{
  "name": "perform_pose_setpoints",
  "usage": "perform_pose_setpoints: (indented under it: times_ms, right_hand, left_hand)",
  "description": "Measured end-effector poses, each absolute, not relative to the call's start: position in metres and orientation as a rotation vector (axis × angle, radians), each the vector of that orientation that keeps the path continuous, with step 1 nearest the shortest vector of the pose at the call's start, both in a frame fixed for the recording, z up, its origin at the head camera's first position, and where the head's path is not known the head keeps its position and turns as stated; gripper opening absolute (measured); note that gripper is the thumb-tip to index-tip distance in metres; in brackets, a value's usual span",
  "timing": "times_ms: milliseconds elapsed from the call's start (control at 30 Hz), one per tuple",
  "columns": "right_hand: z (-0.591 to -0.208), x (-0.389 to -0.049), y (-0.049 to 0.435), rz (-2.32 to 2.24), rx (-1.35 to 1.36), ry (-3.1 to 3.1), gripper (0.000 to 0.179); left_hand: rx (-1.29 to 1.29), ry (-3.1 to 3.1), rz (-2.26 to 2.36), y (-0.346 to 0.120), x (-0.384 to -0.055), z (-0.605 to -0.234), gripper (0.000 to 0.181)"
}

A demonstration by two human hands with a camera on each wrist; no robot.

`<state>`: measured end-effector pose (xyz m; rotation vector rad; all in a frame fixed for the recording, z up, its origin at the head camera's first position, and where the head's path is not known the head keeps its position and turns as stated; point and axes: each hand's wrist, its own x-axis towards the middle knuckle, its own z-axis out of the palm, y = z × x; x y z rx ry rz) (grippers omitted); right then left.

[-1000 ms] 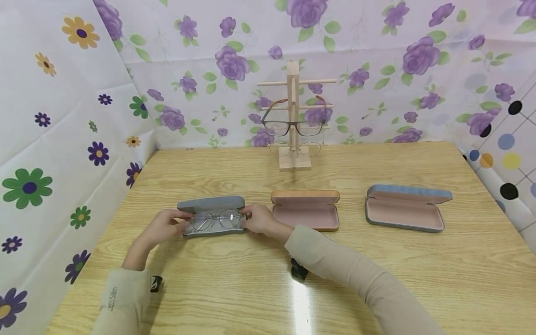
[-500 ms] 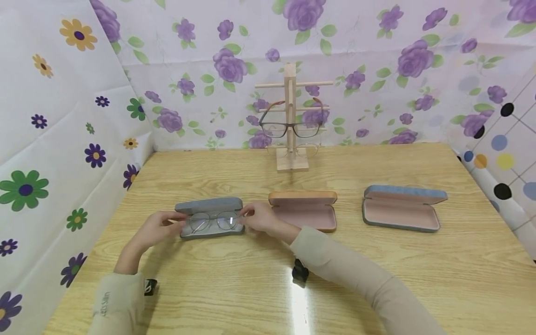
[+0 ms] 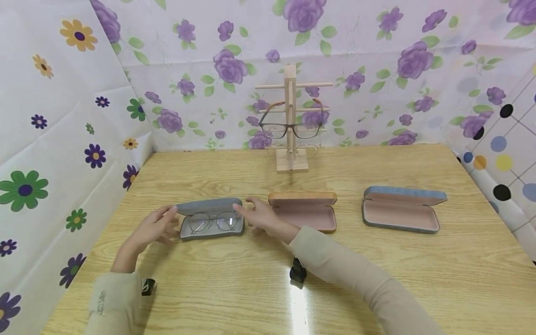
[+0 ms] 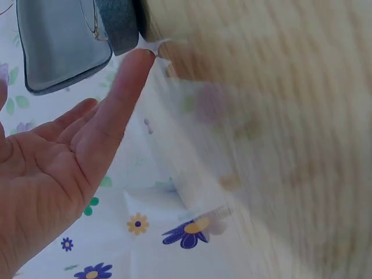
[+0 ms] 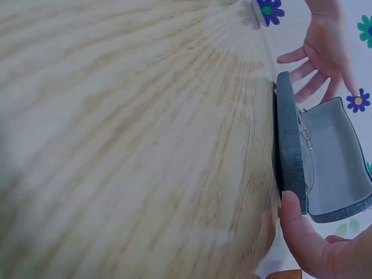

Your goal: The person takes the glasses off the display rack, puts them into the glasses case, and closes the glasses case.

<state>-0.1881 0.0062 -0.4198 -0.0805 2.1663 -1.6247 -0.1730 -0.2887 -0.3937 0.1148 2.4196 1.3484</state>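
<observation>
A grey-blue glasses case (image 3: 209, 205) lies open on the left part of the table, with thin round-framed eyeglasses (image 3: 213, 217) inside it. My left hand (image 3: 151, 229) is at the case's left end, its fingers spread and relaxed. At the opposite end is my right hand (image 3: 264, 217), fingers loosely extended and the thumb by the lid's right corner. In the left wrist view one fingertip (image 4: 144, 57) is close to the case's end; I cannot tell whether it touches. The right wrist view has a fingertip (image 5: 290, 200) at the case's lower edge. Neither hand holds anything.
An open orange case (image 3: 303, 196) sits just right of my right hand, and an open blue case (image 3: 404, 191) farther right. Behind them, a wooden rack (image 3: 290, 88) carries dark-framed glasses (image 3: 290, 125) and thin gold-rimmed glasses. Patterned cloth surrounds the wooden table (image 3: 217, 288).
My fingers have come away from the ends of the eyeglasses and opened out. The left hand has shifted slightly left; the right thumb has risen by the lid. The eyeglasses stay in the case.
</observation>
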Motion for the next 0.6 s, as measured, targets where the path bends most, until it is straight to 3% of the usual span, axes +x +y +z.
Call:
perform_pose_setpoints:
  times_ms: [600]
  right_hand:
    - [-0.415, -0.192, 0.001, -1.495, -0.092, 2.192, 0.066]
  left_hand:
    - [0.05, 2.415, 1.32, -0.275, -0.182, -0.393, 0.07]
